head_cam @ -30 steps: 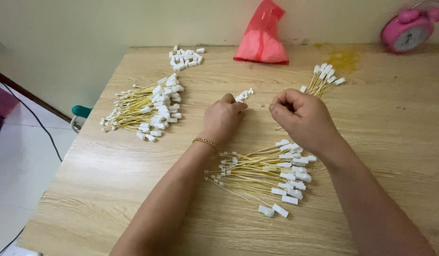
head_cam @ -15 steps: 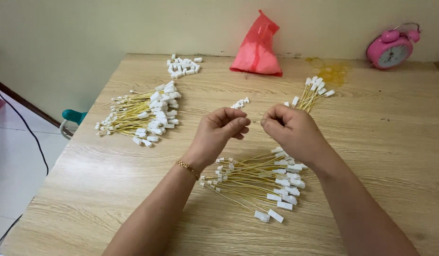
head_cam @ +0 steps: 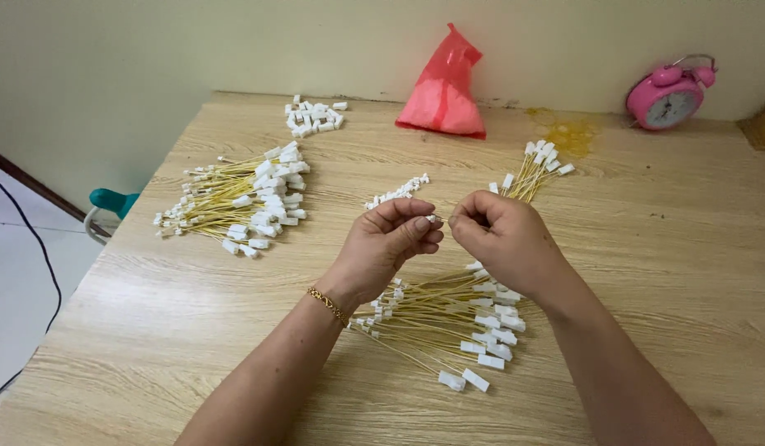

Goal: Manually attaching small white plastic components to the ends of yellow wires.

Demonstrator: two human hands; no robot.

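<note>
Between our fingertips, raised a little above the wooden table (head_cam: pixel 647 272), sits a tiny white connector piece (head_cam: pixel 433 219). It is small enough that we can only guess a thin wire is attached, since most of it hides behind the fingers. Our left hand (head_cam: pixel 391 244) pinches it between thumb and forefinger, and our right hand (head_cam: pixel 502 235) closes in from the other side with its fingertips almost meeting the left's, so the two hands are together and both nipped on the same small part. Holding it up near eye level probably makes so fine a thing easier to see and line up.

Directly under the hands lies a fanned bundle of yellow wires (head_cam: pixel 444 318) with white plugs on their ends, close enough to reach with either hand. Just beyond the left fingers a short row of loose white pieces (head_cam: pixel 396 192) rests on the table, also within easy reach.

Farther out, the stock is sorted by kind: a bigger heap of yellow wires (head_cam: pixel 234 198) lies well to the left, a small bunch of wires (head_cam: pixel 535 169) sits beyond the right hand, and a pile of white housings (head_cam: pixel 314 116) lies near the far edge.

Against the wall stands a red plastic bag (head_cam: pixel 444 87), knotted at the top into a peak and slumped — no label shows on it. At the far right corner sits a pink round alarm clock (head_cam: pixel 668 95) with twin bells, facing us. A yellowish stain (head_cam: pixel 574 136) marks the table between bag and clock.
</note>
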